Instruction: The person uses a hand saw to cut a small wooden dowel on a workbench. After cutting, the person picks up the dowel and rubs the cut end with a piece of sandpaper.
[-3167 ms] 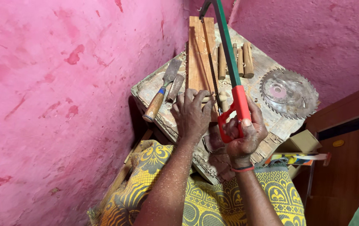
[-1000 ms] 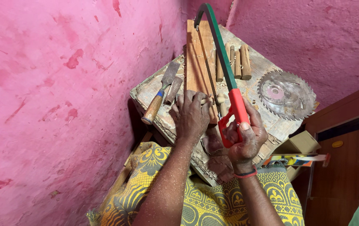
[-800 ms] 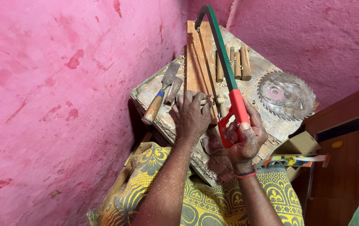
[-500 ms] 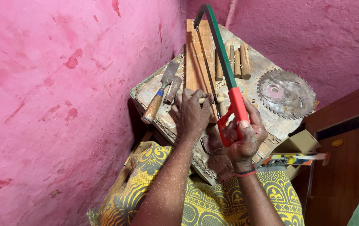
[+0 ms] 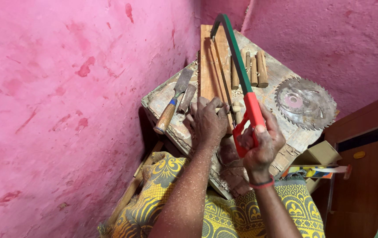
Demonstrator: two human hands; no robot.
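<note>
My right hand [image 5: 261, 143] grips the red handle of a green-framed hacksaw [image 5: 237, 70], whose blade runs along a long wooden plank [image 5: 208, 61] lying on a worn wooden workbench [image 5: 286, 75]. My left hand [image 5: 208, 123] presses flat on the near end of the plank, just left of the blade. The saw frame points away from me toward the far end of the plank.
A wooden-handled chisel [image 5: 171, 108] and a short metal tool [image 5: 186, 98] lie left of the plank. Several short wooden pegs [image 5: 253, 68] sit behind the saw. A circular saw blade [image 5: 305, 102] rests at the right. Pink walls close in left and behind; a cardboard box [image 5: 321, 154] is lower right.
The hacksaw has slid back toward me and forward again in short strokes along the plank. My left hand has stayed pressed on the plank.
</note>
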